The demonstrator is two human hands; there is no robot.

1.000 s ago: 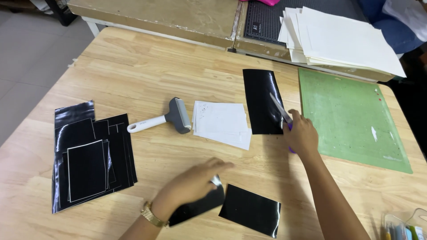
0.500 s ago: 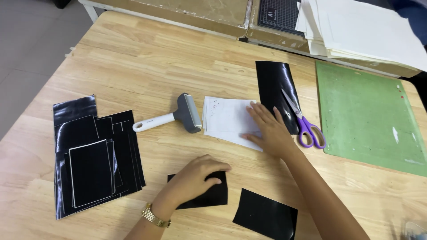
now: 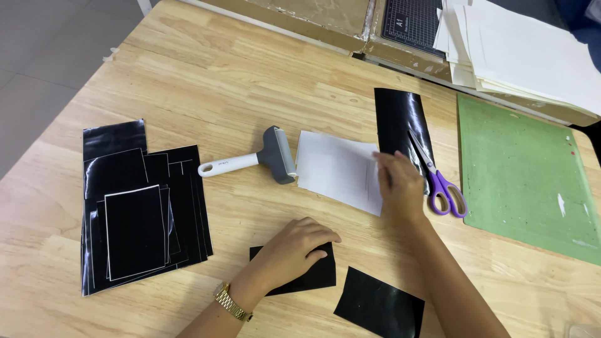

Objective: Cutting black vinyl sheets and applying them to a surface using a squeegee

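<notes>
**Fingers flat on two sheets**

Our fingers grasp nothing: the left hand (image 3: 299, 245) lies flat, pinning a small black sheet (image 3: 299, 275) at the near edge of the desk (image 3: 206, 75); the right hand (image 3: 399, 186) rests spread on the white sheet (image 3: 335, 169) mid-desk. Going down in size: green mat (image 3: 523, 169), black stack (image 3: 141, 206), roller (image 3: 253, 158), scissors (image 3: 438, 175). We judge the white sheet could skid into the scissors if pressed unevenly. Half a second earlier, our right hand reached further across it.
</notes>
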